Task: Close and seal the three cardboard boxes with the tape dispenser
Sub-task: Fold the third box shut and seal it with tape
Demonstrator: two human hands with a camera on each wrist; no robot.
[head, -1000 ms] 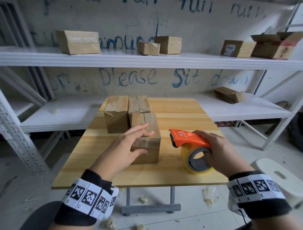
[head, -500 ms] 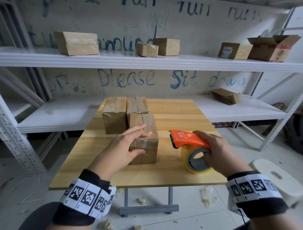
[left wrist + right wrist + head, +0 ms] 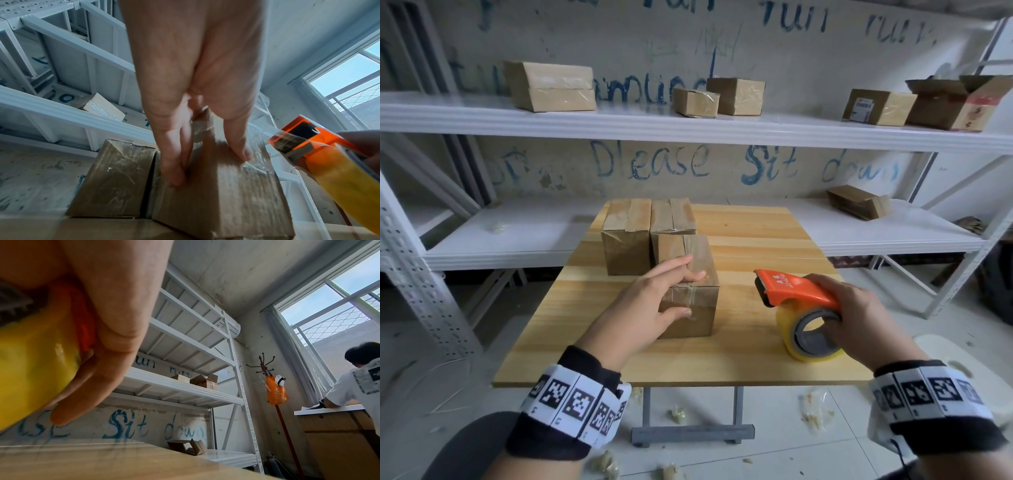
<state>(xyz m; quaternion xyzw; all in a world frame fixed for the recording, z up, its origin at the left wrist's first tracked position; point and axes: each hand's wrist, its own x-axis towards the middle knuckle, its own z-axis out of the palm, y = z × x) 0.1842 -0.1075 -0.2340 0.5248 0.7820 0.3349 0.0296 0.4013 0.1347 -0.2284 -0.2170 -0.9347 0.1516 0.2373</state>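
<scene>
Three brown cardboard boxes stand closed and taped on the wooden table (image 3: 756,359). Two are at the back, the left box (image 3: 625,250) and the right box (image 3: 673,217). The near box (image 3: 700,320) stands in front of them. My left hand (image 3: 690,291) lies over its near top edge, fingers straight on the taped top and thumb on the front face; the left wrist view shows the same hand (image 3: 209,168) on that box (image 3: 236,203). To the right, my right hand (image 3: 822,298) grips the orange tape dispenser (image 3: 791,286), whose yellowish tape roll (image 3: 787,322) rests on the table.
White metal shelving (image 3: 688,126) behind the table carries several other cardboard boxes. A white stool (image 3: 962,356) is at my right. Tape scraps litter the floor (image 3: 678,414). In the right wrist view a person (image 3: 357,386) leans at a counter by the window.
</scene>
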